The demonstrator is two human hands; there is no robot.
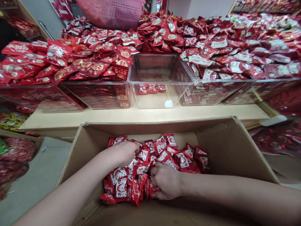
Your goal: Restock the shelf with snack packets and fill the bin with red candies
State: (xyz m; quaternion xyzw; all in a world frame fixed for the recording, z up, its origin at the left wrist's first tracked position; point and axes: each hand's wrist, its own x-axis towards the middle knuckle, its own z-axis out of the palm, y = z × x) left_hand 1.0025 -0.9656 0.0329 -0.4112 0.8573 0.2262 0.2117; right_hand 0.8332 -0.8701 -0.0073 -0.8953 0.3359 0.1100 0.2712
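Observation:
Small red-and-white wrapped snack packets (pixel 121 187) lie in a loose heap on the bottom of an open cardboard box (pixel 225 150). My left hand (pixel 127 153) reaches into the far left part of the heap, its fingers curled down around packets and its fingertips mostly hidden. Nearer to me, my right hand (pixel 166 180) is closed over packets at the middle of the heap. Its fingers bend leftward into them, so how many it grips cannot be seen.
Beyond the box, a pale wooden shelf (pixel 150 116) carries a row of clear plastic bins. The middle bin (pixel 161 82) shows its bare walls; neighbouring bins overflow with red packets (pixel 94 64). A pink perforated basket (pixel 110 14) sits on the packets at the back.

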